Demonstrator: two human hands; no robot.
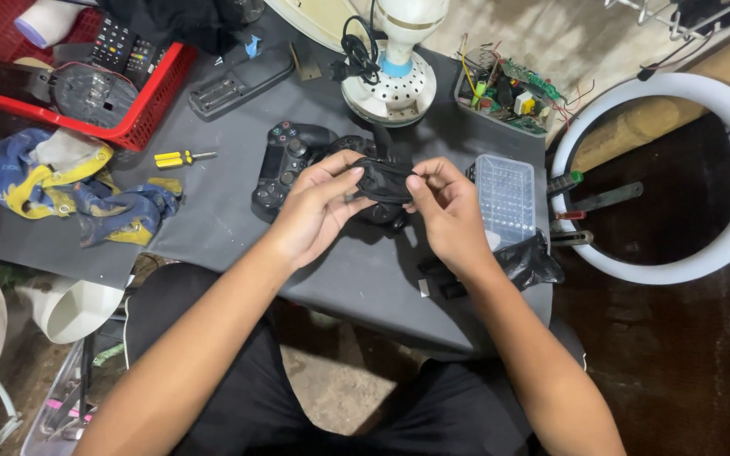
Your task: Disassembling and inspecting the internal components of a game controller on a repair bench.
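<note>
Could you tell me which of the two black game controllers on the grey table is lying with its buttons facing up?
The left controller, beside the left hand, shows sticks and buttons. The other controller lies mostly hidden behind both hands; its face cannot be seen.

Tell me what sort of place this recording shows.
Probably a small, informal electronics repair bench. A bare green circuit board with loose wires sits in a tray, a yellow-handled screwdriver lies on the grey table, and both hands work a small black part above a black game controller.
</note>
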